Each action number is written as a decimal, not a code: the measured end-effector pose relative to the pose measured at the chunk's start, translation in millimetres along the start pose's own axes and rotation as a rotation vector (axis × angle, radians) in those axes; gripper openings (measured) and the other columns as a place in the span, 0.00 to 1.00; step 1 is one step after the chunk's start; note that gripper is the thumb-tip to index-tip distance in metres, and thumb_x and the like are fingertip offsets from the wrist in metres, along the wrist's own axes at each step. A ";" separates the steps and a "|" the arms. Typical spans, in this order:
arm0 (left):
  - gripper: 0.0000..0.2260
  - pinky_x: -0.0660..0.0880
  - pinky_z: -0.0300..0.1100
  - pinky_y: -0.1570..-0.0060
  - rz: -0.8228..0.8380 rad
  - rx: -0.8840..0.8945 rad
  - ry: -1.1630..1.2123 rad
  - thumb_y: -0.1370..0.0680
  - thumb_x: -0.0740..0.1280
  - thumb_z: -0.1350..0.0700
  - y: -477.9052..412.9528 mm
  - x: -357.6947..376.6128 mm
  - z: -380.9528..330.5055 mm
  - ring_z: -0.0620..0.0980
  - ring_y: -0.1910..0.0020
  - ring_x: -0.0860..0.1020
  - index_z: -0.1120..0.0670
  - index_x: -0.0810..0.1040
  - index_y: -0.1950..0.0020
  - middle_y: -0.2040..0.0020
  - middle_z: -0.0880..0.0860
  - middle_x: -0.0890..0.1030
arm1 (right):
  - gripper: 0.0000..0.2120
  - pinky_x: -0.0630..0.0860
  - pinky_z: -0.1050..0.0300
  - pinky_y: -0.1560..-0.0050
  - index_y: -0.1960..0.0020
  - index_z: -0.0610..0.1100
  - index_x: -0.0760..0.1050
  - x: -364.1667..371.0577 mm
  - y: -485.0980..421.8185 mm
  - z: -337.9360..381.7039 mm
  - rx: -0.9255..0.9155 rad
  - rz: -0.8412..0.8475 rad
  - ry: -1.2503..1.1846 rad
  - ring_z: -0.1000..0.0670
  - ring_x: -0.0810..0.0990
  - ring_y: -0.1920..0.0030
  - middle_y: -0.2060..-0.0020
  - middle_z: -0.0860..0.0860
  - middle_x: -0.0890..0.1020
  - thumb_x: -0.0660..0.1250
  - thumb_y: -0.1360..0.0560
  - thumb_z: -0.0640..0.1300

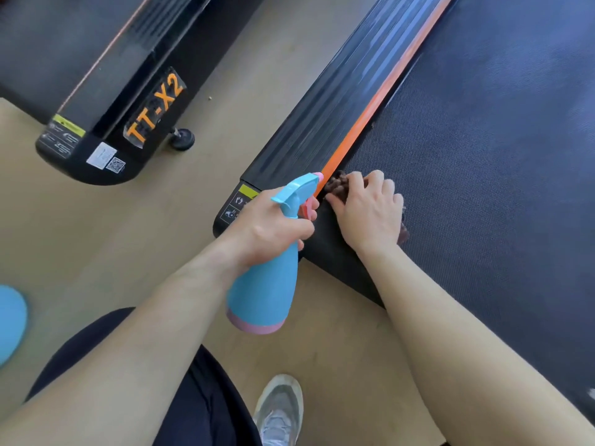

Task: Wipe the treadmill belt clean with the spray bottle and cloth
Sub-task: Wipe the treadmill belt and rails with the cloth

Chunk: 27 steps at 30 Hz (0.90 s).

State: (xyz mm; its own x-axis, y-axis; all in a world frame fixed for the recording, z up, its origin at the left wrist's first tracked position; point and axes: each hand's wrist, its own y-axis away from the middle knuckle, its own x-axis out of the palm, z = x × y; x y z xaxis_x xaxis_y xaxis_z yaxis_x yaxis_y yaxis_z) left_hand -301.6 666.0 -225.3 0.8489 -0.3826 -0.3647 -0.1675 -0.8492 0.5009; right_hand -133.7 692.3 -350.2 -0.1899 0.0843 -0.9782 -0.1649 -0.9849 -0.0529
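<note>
Two treadmills show: one at far left marked TT-X2 (154, 107), one at right with the belt (483, 156). One bottle (264, 291) hangs tilted in the left hand (270, 226), fingers wrapped round its neck. The right hand (367, 210) curls its fingers over one brown cloth (336, 185), bunched on the belt's near left edge beside the orange strip (386, 88). One shoe (280, 410) stands on the floor (96, 236).

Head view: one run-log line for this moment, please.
left hand: grips spray bottle, nozzle toward cloth | right hand: holds cloth on treadmill belt beside orange strip
</note>
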 end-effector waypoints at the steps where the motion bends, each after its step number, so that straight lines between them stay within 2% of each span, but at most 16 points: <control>1: 0.27 0.79 0.34 0.59 0.002 -0.009 0.011 0.25 0.66 0.65 2.8 -0.1 0.7 0.47 0.63 0.79 0.37 0.80 0.35 0.45 0.47 0.85 | 0.22 0.71 0.44 0.52 0.41 0.46 0.73 -0.3 9.6 1.5 -0.028 -0.017 0.004 0.40 0.73 0.49 0.47 0.43 0.74 0.62 0.22 0.63; 4: 0.27 0.81 0.37 0.56 0.027 -0.050 -0.001 0.27 0.66 0.64 8.6 3.7 9.8 0.46 0.64 0.81 0.36 0.81 0.35 0.46 0.46 0.85 | 0.22 0.71 0.46 0.58 0.42 0.46 0.76 -1.3 54.7 -9.9 -0.254 -0.053 -0.001 0.40 0.74 0.54 0.50 0.44 0.75 0.67 0.25 0.62; 6: 0.26 0.84 0.43 0.52 0.054 -0.087 -0.017 0.31 0.67 0.60 13.9 9.7 17.4 0.46 0.64 0.81 0.39 0.82 0.37 0.46 0.48 0.85 | 0.23 0.74 0.45 0.59 0.41 0.47 0.76 -4.4 70.5 -30.1 -0.334 -0.025 0.008 0.40 0.74 0.54 0.49 0.44 0.75 0.67 0.26 0.63; 8: 0.22 0.85 0.46 0.50 0.067 -0.131 -0.014 0.31 0.67 0.59 18.0 16.6 24.7 0.46 0.63 0.82 0.42 0.84 0.41 0.46 0.50 0.86 | 0.23 0.75 0.44 0.58 0.39 0.47 0.76 -9.9 73.8 -48.0 -0.245 -0.035 0.019 0.39 0.75 0.52 0.47 0.43 0.76 0.66 0.25 0.63; 10: 0.16 0.84 0.42 0.53 0.060 -0.166 -0.023 0.28 0.68 0.63 21.1 21.5 31.2 0.45 0.63 0.81 0.42 0.83 0.49 0.46 0.50 0.86 | 0.24 0.75 0.43 0.57 0.39 0.45 0.75 -12.9 72.5 -56.2 -0.108 -0.062 0.017 0.38 0.75 0.51 0.47 0.42 0.75 0.64 0.23 0.63; 12: 0.15 0.84 0.44 0.53 0.039 -0.199 -0.006 0.27 0.68 0.64 22.0 24.3 37.6 0.45 0.61 0.81 0.42 0.82 0.54 0.47 0.51 0.86 | 0.23 0.75 0.44 0.56 0.40 0.44 0.75 -12.3 72.6 -56.6 -0.050 -0.073 0.020 0.39 0.74 0.51 0.48 0.42 0.75 0.63 0.22 0.63; 14: 0.13 0.85 0.46 0.51 0.025 -0.239 0.023 0.30 0.68 0.61 24.4 23.4 39.9 0.46 0.60 0.81 0.45 0.83 0.51 0.50 0.51 0.86 | 0.23 0.74 0.45 0.56 0.40 0.45 0.75 -11.7 73.1 -53.9 -0.043 -0.066 0.029 0.39 0.74 0.51 0.49 0.43 0.74 0.63 0.22 0.63; 16: 0.18 0.85 0.50 0.48 0.015 -0.265 0.037 0.34 0.66 0.57 23.6 19.4 44.2 0.47 0.59 0.81 0.43 0.84 0.47 0.52 0.49 0.85 | 0.24 0.74 0.45 0.55 0.40 0.45 0.74 -11.4 72.6 -53.1 -0.038 -0.060 0.031 0.39 0.74 0.51 0.48 0.43 0.74 0.63 0.22 0.64; 19: 0.25 0.84 0.58 0.44 0.031 -0.298 -0.022 0.38 0.66 0.50 22.1 11.7 51.3 0.49 0.62 0.84 0.44 0.83 0.40 0.51 0.53 0.86 | 0.23 0.75 0.44 0.54 0.40 0.45 0.74 -12.7 72.9 -52.6 -0.025 -0.065 0.024 0.39 0.74 0.50 0.48 0.43 0.74 0.63 0.22 0.63; 21: 0.28 0.83 0.60 0.43 0.048 -0.307 -0.032 0.39 0.66 0.47 24.1 8.5 51.9 0.50 0.62 0.84 0.43 0.82 0.39 0.51 0.53 0.86 | 0.24 0.75 0.44 0.53 0.39 0.45 0.74 -13.0 70.9 -51.4 -0.033 -0.061 -0.005 0.40 0.74 0.49 0.47 0.43 0.74 0.63 0.22 0.63; 24: 0.25 0.84 0.57 0.46 0.030 -0.227 -0.027 0.36 0.65 0.53 28.5 5.4 47.5 0.48 0.60 0.81 0.43 0.82 0.39 0.54 0.47 0.84 | 0.24 0.74 0.44 0.51 0.37 0.46 0.73 -13.8 56.1 -46.2 -0.089 -0.064 -0.043 0.40 0.74 0.48 0.47 0.44 0.74 0.62 0.22 0.64; 27: 0.21 0.84 0.55 0.47 -0.010 -0.197 -0.041 0.34 0.66 0.56 29.8 1.7 41.3 0.48 0.63 0.81 0.49 0.82 0.41 0.51 0.50 0.84 | 0.25 0.73 0.45 0.48 0.36 0.46 0.72 -12.4 15.1 -26.2 -0.093 -0.028 -0.051 0.41 0.73 0.45 0.45 0.44 0.73 0.59 0.21 0.65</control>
State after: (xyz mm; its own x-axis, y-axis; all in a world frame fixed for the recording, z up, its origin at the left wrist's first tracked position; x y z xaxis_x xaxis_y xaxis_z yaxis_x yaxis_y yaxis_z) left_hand -325.9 625.0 -243.4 0.8280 -0.3925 -0.4004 -0.0545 -0.7670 0.6393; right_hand -108.5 672.4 -344.1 -0.2355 0.1177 -0.9647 -0.0811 -0.9916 -0.1011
